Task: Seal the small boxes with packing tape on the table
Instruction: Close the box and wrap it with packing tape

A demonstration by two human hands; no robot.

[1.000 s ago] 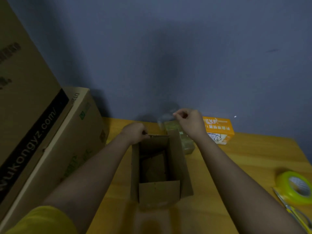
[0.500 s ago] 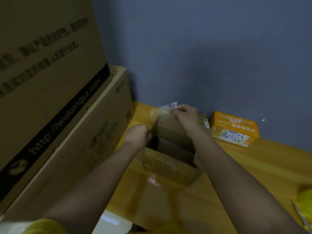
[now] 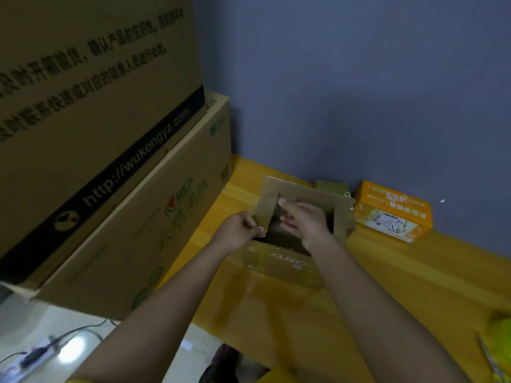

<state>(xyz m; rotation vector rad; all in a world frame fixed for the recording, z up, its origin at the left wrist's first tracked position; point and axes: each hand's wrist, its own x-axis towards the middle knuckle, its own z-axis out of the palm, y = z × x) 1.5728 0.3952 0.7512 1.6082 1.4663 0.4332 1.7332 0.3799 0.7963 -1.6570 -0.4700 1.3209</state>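
Note:
A small brown cardboard box (image 3: 282, 268) stands open on the wooden table (image 3: 414, 286), its far flap (image 3: 307, 193) upright. My left hand (image 3: 237, 234) pinches a strip of clear tape (image 3: 264, 212) at the box's left rim. My right hand (image 3: 304, 222) hovers over the open top with fingers spread, its fingertips at the tape's upper end. A yellow-green tape roll (image 3: 502, 334) shows at the right edge, partly cut off.
Two large cardboard cartons (image 3: 124, 194) are stacked along the left, close to the box. An orange packet (image 3: 392, 210) lies by the blue wall. Scissors (image 3: 490, 360) lie near the roll. Below the table's near edge is floor with a power strip (image 3: 36, 355).
The view has swung left and down. The box has been turned. My right hand has come down from the far flap to over the opening, and its fingers have spread.

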